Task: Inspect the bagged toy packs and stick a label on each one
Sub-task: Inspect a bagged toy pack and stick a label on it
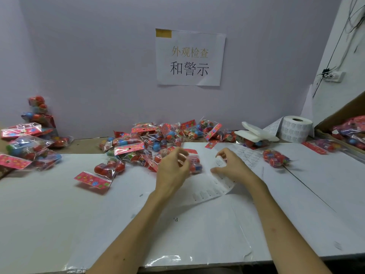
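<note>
My left hand [173,167] holds a bagged toy pack [194,164] with red balls at the table's middle, fingers curled round it. My right hand [229,165] is just right of the pack and pinches a small white label [220,161] between thumb and fingers. Under my right hand lies a strip of label backing paper [213,191]. A heap of toy packs [154,139] with red header cards lies behind my hands.
More packs are stacked at the far left [25,143]. One pack [100,172] lies alone at the left, another [275,158] at the right. A label roll [296,128] stands back right beside a cardboard box [343,133] of packs. A paper sign [190,57] hangs on the wall.
</note>
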`<state>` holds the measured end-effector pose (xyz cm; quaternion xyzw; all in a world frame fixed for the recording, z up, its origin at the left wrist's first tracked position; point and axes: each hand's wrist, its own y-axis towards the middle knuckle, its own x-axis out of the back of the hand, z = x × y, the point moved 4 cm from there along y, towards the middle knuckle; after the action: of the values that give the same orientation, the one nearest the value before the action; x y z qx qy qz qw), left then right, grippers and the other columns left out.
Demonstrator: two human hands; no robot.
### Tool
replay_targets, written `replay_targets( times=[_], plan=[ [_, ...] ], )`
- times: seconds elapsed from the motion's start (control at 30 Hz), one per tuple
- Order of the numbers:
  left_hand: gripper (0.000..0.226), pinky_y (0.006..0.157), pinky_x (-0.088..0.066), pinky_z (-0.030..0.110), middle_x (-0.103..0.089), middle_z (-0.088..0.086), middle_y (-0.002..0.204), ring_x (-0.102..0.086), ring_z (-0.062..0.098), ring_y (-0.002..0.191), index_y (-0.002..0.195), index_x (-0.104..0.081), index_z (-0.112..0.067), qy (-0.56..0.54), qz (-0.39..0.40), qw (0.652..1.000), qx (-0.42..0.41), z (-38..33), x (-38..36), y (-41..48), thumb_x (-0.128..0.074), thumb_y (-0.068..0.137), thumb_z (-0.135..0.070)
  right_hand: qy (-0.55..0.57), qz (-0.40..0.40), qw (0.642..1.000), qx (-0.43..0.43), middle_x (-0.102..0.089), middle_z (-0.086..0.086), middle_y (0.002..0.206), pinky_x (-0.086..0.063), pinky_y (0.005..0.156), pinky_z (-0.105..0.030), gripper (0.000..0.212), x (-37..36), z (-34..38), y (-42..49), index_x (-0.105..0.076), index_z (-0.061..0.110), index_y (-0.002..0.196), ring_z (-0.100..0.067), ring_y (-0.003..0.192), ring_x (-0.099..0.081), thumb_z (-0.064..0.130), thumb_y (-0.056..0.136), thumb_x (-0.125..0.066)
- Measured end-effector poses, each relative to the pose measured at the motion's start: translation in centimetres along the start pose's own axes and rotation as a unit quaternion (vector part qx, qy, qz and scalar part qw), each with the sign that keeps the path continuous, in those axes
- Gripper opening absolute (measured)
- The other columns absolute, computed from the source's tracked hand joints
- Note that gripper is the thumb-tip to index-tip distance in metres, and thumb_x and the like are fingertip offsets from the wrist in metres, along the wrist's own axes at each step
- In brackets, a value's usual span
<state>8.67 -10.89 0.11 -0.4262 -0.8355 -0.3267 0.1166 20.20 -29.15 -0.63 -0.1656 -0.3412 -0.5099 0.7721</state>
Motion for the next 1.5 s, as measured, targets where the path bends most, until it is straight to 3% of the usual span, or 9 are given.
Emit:
replay_targets(
  times=[0.1, 0.17, 0.57, 0.73, 0.9, 1.0, 1.1, 1.3, 1.5],
  plan=[
    [0.009, 0.065, -0.054, 0.023, -0.072, -0.005, 0.093, -0.065, 0.005, 0.078, 0.101, -0.07, -0.021, 0.013, 0.019, 1.0, -0.018, -0.4, -0.3, -0.4, -0.066, 0.097, -0.028, 0.025, -0.051, 0.998, 0.022, -0.059, -0.001, 0.114, -0.045, 0.067, -0.026, 0.025, 0.7, 0.1, 0.1, -0.062, 0.026, 0.106, -0.021, 0.102, -0.06, 0.024, 0.087, -0.078],
    [0.011, 0.061, -0.047, 0.016, -0.072, -0.007, 0.093, -0.063, 0.002, 0.076, 0.103, -0.07, -0.022, 0.01, 0.043, 0.999, -0.021, -0.5, -0.5, -0.4, -0.067, 0.096, -0.029, 0.063, -0.075, 0.995, 0.032, -0.061, 0.006, 0.104, -0.045, 0.066, -0.027, 0.02, 1.2, 0.0, 0.1, -0.065, 0.026, 0.102, -0.019, 0.096, -0.061, 0.022, 0.087, -0.078],
    [0.036, 0.086, -0.056, 0.034, -0.071, -0.001, 0.122, -0.066, 0.013, 0.106, 0.123, -0.063, -0.025, 0.004, 0.165, 0.986, 0.003, 0.0, -1.7, -0.8, -0.064, 0.094, -0.047, 0.288, -0.123, 0.95, -0.009, -0.073, -0.002, 0.09, -0.054, 0.06, -0.028, 0.011, 4.0, -1.4, 0.2, -0.073, 0.024, 0.096, -0.007, 0.063, -0.07, 0.016, 0.088, -0.076],
    [0.043, 0.093, -0.054, 0.031, -0.069, -0.006, 0.123, -0.065, 0.01, 0.109, 0.126, -0.065, -0.024, -0.042, 0.215, 0.975, 0.032, -0.5, -1.7, -1.0, -0.063, 0.094, -0.052, 0.282, -0.146, 0.948, -0.003, -0.07, 0.006, 0.1, -0.052, 0.071, -0.025, 0.009, 4.1, -1.5, 0.3, -0.074, 0.026, 0.09, -0.009, 0.084, -0.066, 0.019, 0.093, -0.071],
    [0.07, 0.085, -0.037, 0.035, -0.059, 0.007, 0.105, -0.055, 0.02, 0.095, 0.119, -0.062, 0.002, -0.145, 0.308, 0.936, 0.087, -1.0, -1.9, -1.3, -0.064, 0.089, -0.061, 0.304, -0.15, 0.941, -0.018, -0.072, -0.004, 0.109, -0.053, 0.096, -0.043, 0.006, 4.2, -1.6, 0.4, -0.075, 0.021, 0.097, -0.025, 0.105, -0.065, 0.022, 0.094, -0.069],
    [0.078, 0.092, -0.045, 0.04, -0.067, 0.018, 0.12, -0.063, 0.029, 0.102, 0.129, -0.059, 0.001, -0.232, 0.347, 0.896, 0.152, -1.1, -1.7, -1.4, -0.075, 0.081, -0.058, 0.299, -0.161, 0.941, -0.004, -0.072, 0.002, 0.102, -0.054, 0.087, -0.036, 0.006, 4.1, -1.4, 0.3, -0.074, 0.023, 0.096, -0.019, 0.1, -0.065, 0.023, 0.095, -0.068],
    [0.055, 0.081, -0.06, 0.034, -0.072, 0.012, 0.122, -0.071, 0.028, 0.099, 0.133, -0.061, -0.014, -0.321, 0.37, 0.854, 0.174, -1.0, -1.5, -1.3, -0.081, 0.084, -0.031, 0.259, -0.177, 0.949, 0.01, -0.069, 0.011, 0.095, -0.047, 0.07, -0.025, 0.007, 3.7, -0.8, 0.1, -0.072, 0.028, 0.092, -0.007, 0.088, -0.062, 0.025, 0.096, -0.067],
    [0.064, 0.085, -0.06, 0.044, -0.069, 0.018, 0.125, -0.068, 0.039, 0.109, 0.132, -0.06, -0.013, -0.384, 0.313, 0.846, 0.199, -0.6, -1.6, -0.9, -0.079, 0.071, -0.018, 0.078, -0.183, 0.976, 0.093, -0.069, 0.008, 0.106, -0.044, 0.078, -0.02, 0.007, 2.3, 0.5, -0.2, -0.068, 0.023, 0.102, -0.006, 0.098, -0.061, 0.019, 0.098, -0.064],
    [0.029, 0.065, -0.053, 0.031, -0.071, 0.018, 0.112, -0.068, 0.029, 0.087, 0.12, -0.061, -0.006, -0.373, 0.199, 0.873, 0.242, 1.0, -1.0, -0.3, -0.064, 0.091, -0.006, 0.055, -0.327, 0.924, 0.188, -0.068, 0.002, 0.095, -0.044, 0.076, -0.011, 0.023, 2.4, 3.4, -1.8, -0.069, 0.02, 0.088, -0.013, 0.092, -0.06, -0.002, 0.089, -0.064]
  ],
)
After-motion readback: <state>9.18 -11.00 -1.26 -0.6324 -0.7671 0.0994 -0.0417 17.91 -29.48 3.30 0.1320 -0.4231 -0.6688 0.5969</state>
